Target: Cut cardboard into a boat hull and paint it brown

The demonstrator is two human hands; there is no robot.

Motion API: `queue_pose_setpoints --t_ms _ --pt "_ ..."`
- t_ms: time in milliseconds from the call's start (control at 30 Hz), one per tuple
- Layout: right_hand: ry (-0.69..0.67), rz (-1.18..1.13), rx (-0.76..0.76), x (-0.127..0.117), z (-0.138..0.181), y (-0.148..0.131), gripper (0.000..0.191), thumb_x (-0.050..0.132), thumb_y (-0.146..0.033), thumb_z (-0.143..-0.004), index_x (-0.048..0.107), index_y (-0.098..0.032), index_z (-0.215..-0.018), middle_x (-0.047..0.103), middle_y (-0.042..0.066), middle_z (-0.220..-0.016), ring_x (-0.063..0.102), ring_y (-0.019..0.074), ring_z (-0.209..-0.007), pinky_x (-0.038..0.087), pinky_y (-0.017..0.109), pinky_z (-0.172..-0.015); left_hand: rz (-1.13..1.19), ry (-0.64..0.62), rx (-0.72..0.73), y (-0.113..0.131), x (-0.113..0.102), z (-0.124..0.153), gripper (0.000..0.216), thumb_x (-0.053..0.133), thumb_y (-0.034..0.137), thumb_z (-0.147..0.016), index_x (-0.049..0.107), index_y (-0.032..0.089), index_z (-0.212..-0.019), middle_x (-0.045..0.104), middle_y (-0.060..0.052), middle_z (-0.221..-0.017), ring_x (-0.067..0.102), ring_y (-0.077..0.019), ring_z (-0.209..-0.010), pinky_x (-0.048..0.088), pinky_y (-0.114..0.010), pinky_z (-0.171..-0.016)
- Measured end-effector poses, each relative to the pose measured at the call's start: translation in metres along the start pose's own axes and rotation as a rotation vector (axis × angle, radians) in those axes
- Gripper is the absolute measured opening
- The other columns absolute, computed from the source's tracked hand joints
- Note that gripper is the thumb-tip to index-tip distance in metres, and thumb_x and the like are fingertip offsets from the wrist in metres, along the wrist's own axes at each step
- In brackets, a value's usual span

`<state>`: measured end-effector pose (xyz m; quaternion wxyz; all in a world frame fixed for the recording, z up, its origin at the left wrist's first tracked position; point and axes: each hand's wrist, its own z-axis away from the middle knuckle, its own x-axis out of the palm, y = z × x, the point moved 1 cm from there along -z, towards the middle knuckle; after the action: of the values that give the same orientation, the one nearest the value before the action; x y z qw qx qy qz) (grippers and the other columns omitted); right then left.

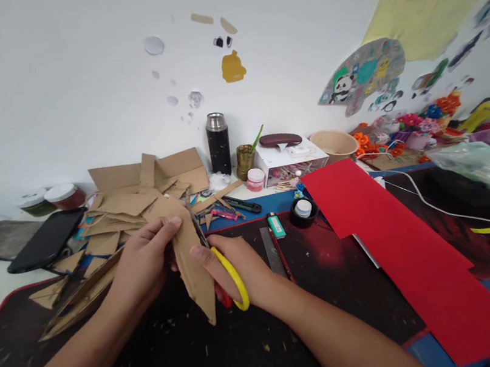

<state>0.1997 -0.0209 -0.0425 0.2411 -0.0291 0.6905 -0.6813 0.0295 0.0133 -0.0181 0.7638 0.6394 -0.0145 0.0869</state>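
My left hand [149, 256] pinches a strip of brown cardboard [193, 271] between thumb and fingers, above the dark mat. Closed around a pair of scissors [236, 280] with a yellow handle loop is my right hand [238, 264]; a bit of red handle shows below it. The scissor blades point away from me, along the right edge of the cardboard. How far apart the blades are I cannot tell. Cardboard scraps [115, 209] lie heaped just beyond my left hand.
A red sheet [422, 261] lies to the right. Beyond the mat stand a black flask [220, 147] and a white box [290, 158]. A green lighter [276, 225], a ruler [272, 253] and a small black bowl [299, 219] are near my right hand. A phone [46, 241] lies left.
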Motion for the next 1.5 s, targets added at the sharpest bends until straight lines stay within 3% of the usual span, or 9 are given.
queue_pose_setpoints --t_ms 367,667,1167,1500 --pt "0.100 0.161 -0.077 -0.001 0.000 -0.004 0.046 0.062 -0.062 -0.106 0.065 -0.021 -0.086 0.075 0.003 -0.082 0.069 0.0188 -0.073 0.046 0.027 -0.065 -0.171 -0.061 0.099 -0.002 -0.006 -0.001 0.037 0.086 0.045 -0.071 0.061 0.022 -0.059 0.052 0.007 -0.049 0.044 -0.0094 -0.039 0.037 -0.021 -0.035" --pt "0.088 0.130 -0.039 -0.002 0.001 -0.005 0.041 0.062 -0.057 -0.107 0.071 -0.021 -0.090 0.076 0.004 -0.084 0.068 0.0198 -0.075 0.046 0.027 -0.066 -0.187 -0.068 0.112 -0.005 -0.007 -0.001 0.039 0.088 0.048 -0.073 0.061 0.021 -0.061 0.054 0.007 -0.049 0.046 -0.0095 -0.038 0.039 -0.020 -0.035" --pt "0.105 0.133 -0.012 0.000 0.001 -0.006 0.049 0.058 -0.063 -0.107 0.070 -0.021 -0.086 0.076 0.005 -0.081 0.068 0.0196 -0.071 0.046 0.027 -0.063 -0.210 -0.039 0.106 0.004 0.003 0.009 0.038 0.087 0.049 -0.066 0.063 0.021 -0.060 0.054 0.006 -0.047 0.045 -0.0103 -0.037 0.037 -0.022 -0.035" --pt "0.111 0.177 -0.019 0.001 0.003 -0.008 0.054 0.049 -0.065 -0.110 0.062 -0.021 -0.083 0.075 0.006 -0.080 0.068 0.0196 -0.069 0.043 0.028 -0.061 -0.186 -0.032 0.101 0.000 0.003 0.007 0.040 0.089 0.051 -0.066 0.063 0.021 -0.061 0.054 0.006 -0.049 0.046 -0.0108 -0.038 0.039 -0.022 -0.035"
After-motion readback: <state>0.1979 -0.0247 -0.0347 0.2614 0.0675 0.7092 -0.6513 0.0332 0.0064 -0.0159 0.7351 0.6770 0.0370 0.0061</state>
